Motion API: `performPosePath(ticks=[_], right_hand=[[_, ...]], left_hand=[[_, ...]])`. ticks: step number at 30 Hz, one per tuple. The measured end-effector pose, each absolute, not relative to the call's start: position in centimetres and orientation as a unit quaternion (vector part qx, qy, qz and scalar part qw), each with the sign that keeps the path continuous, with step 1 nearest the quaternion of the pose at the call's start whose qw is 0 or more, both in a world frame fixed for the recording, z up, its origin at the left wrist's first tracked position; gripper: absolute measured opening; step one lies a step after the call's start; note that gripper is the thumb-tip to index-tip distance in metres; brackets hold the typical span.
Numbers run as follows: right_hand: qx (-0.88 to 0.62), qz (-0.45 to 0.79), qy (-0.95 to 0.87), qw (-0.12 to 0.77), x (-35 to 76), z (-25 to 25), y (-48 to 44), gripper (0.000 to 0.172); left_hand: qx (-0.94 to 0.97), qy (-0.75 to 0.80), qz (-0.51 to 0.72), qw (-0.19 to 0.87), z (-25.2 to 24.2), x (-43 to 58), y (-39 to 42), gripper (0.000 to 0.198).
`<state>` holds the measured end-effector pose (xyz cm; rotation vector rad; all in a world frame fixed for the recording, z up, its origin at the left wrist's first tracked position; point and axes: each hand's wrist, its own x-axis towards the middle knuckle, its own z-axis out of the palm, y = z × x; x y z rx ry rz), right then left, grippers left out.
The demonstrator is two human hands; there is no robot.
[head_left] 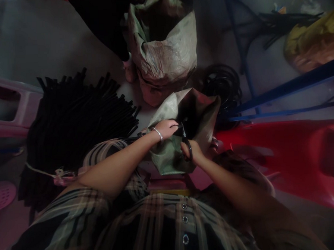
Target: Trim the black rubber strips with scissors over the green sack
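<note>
Over the open mouth of a pale woven sack (170,156), both of my hands are close together. My left hand (167,129), with a bangle at the wrist, is closed on a thin black strip (179,126) that sticks out past the fingertips. My right hand (195,152) grips black-handled scissors (188,145), their blades pointing up beside the strip's end. Whether the blades touch the strip is too dim to tell. To the left lies a big bundle of black strips or tubes (82,110), tied with a pale cord (43,171).
A larger sack (166,59) stands ahead, beside a person in dark clothes (102,20). Coiled black tubing (223,84) lies to its right. Blue metal bars (288,87) and a red plastic chair or tub (291,152) are at right; a pink plastic stool (28,106) is at left.
</note>
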<state>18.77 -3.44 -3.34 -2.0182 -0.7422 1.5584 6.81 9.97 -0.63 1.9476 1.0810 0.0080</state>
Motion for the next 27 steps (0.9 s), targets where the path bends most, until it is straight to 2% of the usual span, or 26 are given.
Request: performPosePath(ticks=[8,21,27], right_hand=[[-0.733,0.561,-0.263,0.282,19.2,-4.5,-3.7,0.015],[-0.727,0.523,-0.424,0.135,19.2,-3.6,-2.9,0.020],[-0.713,0.529,-0.437,0.141,19.4,-3.3,-2.6,0.020]], left_hand=[[0.757,0.458,0.024,0.465,-0.8,6.9,10.1,0.031],[0.642,0.488,0.070,0.587,-0.3,7.2,9.7,0.026],[0.645,0.469,0.063,0.601,-0.3,7.3,9.3,0.023]])
